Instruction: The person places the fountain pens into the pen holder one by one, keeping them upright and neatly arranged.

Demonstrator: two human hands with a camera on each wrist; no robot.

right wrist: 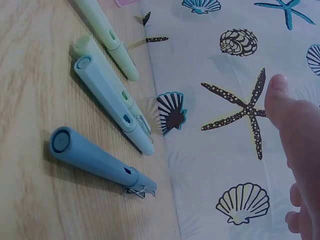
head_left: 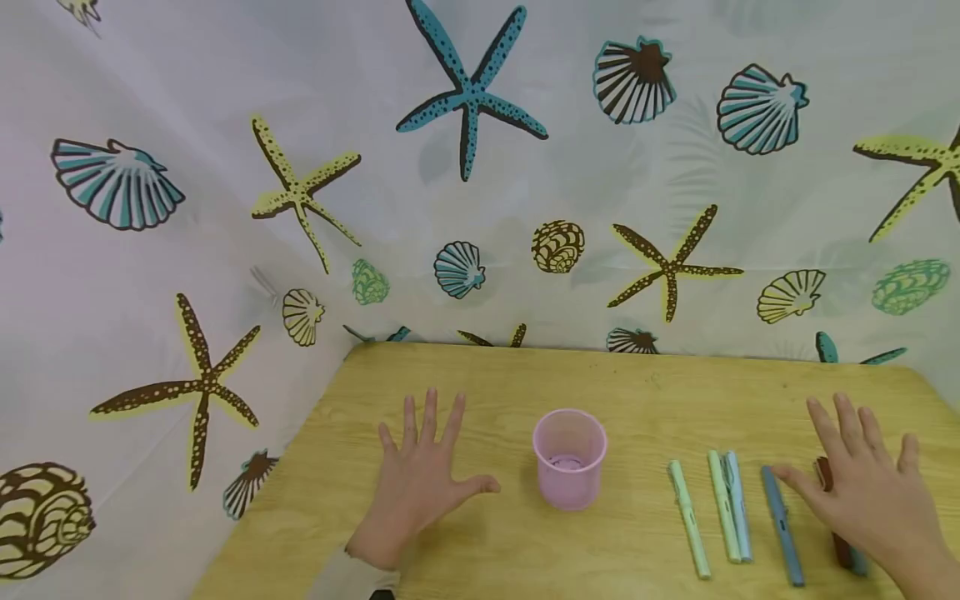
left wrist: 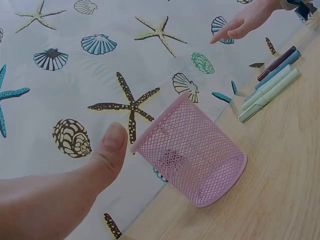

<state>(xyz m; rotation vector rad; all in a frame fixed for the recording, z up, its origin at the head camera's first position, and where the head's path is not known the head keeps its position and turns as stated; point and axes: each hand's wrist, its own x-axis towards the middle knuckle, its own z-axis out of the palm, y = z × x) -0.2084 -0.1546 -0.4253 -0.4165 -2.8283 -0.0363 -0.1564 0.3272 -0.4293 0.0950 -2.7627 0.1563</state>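
Observation:
A pink mesh pen cup [head_left: 570,490] stands upright in the middle of the table, its inner floor visible from above. To its left my left hand [head_left: 420,487] has its fingers spread and the thumb pointing toward the cup, with a gap between. Over on the right, my right hand [head_left: 876,496] is spread wide above the pens, holding nothing. Partly hidden beneath it lie a dark brown pen [head_left: 842,550] and a blue one [head_left: 859,563]. Beside these are a darker blue pen [head_left: 783,527], a light blue pen [head_left: 738,508] touching a pale green pen [head_left: 723,507], and another green pen [head_left: 689,521].
The wooden table [head_left: 480,550] ends at the back and left against a white cloth [head_left: 525,50] printed with starfish and shells. The pens lie roughly lengthwise in a loose row to the right of the cup.

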